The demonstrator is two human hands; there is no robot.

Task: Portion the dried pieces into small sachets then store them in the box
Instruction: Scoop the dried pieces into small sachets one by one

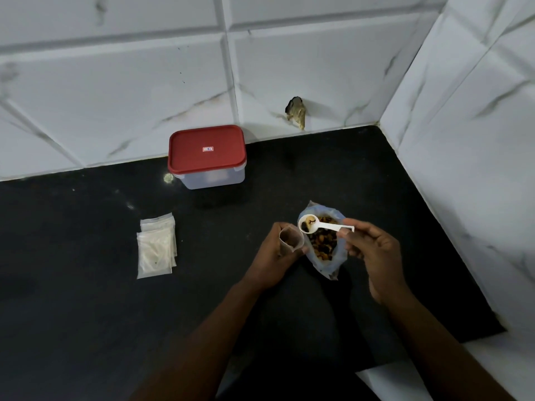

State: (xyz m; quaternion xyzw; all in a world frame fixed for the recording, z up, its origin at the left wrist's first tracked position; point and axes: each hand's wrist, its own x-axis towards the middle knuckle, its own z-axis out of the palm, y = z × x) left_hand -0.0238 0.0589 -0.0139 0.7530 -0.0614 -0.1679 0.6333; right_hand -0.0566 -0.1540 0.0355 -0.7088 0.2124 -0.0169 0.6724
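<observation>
My left hand (272,256) grips a small clear sachet (291,238), its mouth held open and facing up. My right hand (373,250) pinches the handle of a white plastic scoop (318,225) that carries a few dried pieces, its bowl hovering just right of the sachet's mouth. Under the scoop an open clear bag of dried pieces (324,244) lies on the black counter. A stack of empty sachets (156,246) lies to the left. The clear box with a red lid (207,154) stands shut at the back by the wall.
The black counter (86,299) sits in a corner of white marble-look tiled walls, at the back and on the right. A broken hole in the back tile (296,111) shows above the counter. The counter's front right edge (434,354) meets a white surface.
</observation>
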